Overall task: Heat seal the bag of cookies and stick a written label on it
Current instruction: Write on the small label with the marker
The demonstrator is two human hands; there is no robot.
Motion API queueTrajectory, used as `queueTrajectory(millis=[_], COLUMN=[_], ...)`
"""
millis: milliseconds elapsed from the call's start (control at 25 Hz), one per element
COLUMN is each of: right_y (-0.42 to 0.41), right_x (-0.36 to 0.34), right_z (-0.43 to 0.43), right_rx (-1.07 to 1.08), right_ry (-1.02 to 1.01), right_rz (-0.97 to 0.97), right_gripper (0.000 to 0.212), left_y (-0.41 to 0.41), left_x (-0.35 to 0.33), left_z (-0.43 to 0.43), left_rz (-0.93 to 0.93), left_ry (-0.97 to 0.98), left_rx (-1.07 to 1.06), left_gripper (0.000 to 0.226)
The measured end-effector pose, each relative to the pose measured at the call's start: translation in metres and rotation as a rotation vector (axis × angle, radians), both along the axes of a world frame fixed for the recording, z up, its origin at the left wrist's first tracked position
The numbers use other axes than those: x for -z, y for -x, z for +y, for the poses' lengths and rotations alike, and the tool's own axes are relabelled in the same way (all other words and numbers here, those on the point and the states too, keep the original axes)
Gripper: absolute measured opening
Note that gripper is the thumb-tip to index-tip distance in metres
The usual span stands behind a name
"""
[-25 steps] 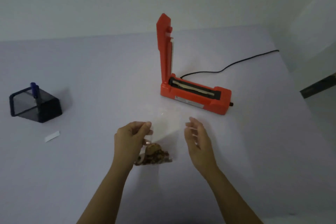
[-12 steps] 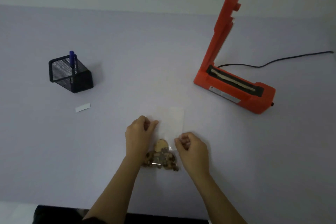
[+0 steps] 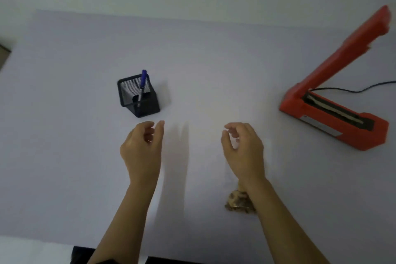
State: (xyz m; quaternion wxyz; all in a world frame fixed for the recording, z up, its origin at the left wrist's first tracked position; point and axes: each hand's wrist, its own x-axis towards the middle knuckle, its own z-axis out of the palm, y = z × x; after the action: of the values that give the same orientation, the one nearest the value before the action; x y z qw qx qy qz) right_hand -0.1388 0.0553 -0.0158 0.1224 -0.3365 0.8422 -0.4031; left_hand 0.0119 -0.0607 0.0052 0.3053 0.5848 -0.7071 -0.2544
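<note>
Two hands (image 3: 141, 150) (image 3: 243, 150), one heat sealer (image 3: 374, 133), one pen holder (image 3: 150, 106), one pen (image 3: 143, 80), one cookie bag (image 3: 236, 202)

Perhaps office, mesh pen holder (image 3: 138, 96), white desk (image 3: 64, 146)

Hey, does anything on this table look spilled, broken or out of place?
Nothing stands out. The brown cookies sit in one clump beside the right forearm, none scattered. The orange heat sealer has its arm raised, and the blue pen leans inside the black mesh holder.
</note>
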Motion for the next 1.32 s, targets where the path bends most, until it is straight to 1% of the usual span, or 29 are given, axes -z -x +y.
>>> queueTrajectory(millis=[80,120,160,240,360,400,480,560,640,720,760,840,920,1000,1120,1200,1280,1320], right_y=[-0.014,-0.021,-0.024,-0.032,-0.039,-0.041,-0.042,-0.043,-0.047,-0.051,-0.051,-0.047,-0.037,-0.028,-0.018,-0.014,-0.009,-0.007], right_x=[-0.011,-0.016,-0.020,-0.028,-0.032,-0.030,-0.025,-0.022,-0.026,-0.035,-0.042,-0.057,-0.078,-0.103,-0.128,-0.134,-0.136,-0.137], right_z=[-0.052,-0.078,-0.102,-0.148,-0.200,-0.211,-0.223,-0.228,-0.227,-0.222,-0.217,-0.203,-0.188,-0.173,-0.159,-0.152,-0.144,-0.140], right_rx=[-0.071,-0.109,-0.145,-0.208,-0.315,-0.341,-0.342,-0.325,-0.360,-0.392,-0.369,-0.259,-0.144,-0.068,-0.020,-0.003,0.035,0.057], right_ry=[0.076,0.109,0.136,0.140,-0.027,-0.078,-0.116,-0.091,-0.052,0.010,0.052,0.152,0.257,0.324,0.374,0.390,0.426,0.455], right_rz=[0.006,0.015,0.024,0.025,0.020,0.016,0.021,0.044,0.048,-0.049,-0.110,-0.148,-0.140,-0.158,-0.199,-0.214,-0.259,-0.291], right_gripper=[0.009,0.010,0.012,0.021,0.040,0.043,0.039,0.029,0.022,0.020,0.020,0.020,0.021,0.022,0.022,0.022,0.022,0.024], left_y=[-0.021,-0.028,-0.031,-0.033,-0.030,-0.029,-0.028,-0.028,-0.026,-0.026,-0.026,-0.029,-0.034,-0.037,-0.033,-0.028,-0.021,-0.019], left_x=[-0.012,-0.016,-0.017,-0.010,0.004,0.008,0.014,0.018,0.018,0.017,0.015,0.009,-0.005,-0.024,-0.049,-0.055,-0.059,-0.062], left_z=[-0.040,-0.060,-0.077,-0.105,-0.125,-0.128,-0.130,-0.130,-0.129,-0.129,-0.129,-0.130,-0.130,-0.130,-0.122,-0.115,-0.106,-0.101], left_rz=[0.045,0.064,0.066,-0.013,-0.102,-0.103,-0.113,-0.121,-0.109,-0.108,-0.115,-0.122,-0.002,0.115,0.139,0.167,0.244,0.285], left_ry=[0.038,0.016,-0.032,-0.146,-0.242,-0.252,-0.251,-0.250,-0.268,-0.289,-0.302,-0.311,-0.269,-0.232,-0.324,-0.324,-0.316,-0.325], left_rx=[-0.050,-0.079,-0.103,-0.077,0.093,0.118,0.111,0.081,0.066,0.077,0.088,0.101,0.119,0.230,0.457,0.474,0.445,0.449], left_gripper=[0.028,0.029,0.031,0.037,0.035,0.032,0.030,0.032,0.032,0.032,0.033,0.033,0.029,0.031,0.024,0.018,0.008,0.008])
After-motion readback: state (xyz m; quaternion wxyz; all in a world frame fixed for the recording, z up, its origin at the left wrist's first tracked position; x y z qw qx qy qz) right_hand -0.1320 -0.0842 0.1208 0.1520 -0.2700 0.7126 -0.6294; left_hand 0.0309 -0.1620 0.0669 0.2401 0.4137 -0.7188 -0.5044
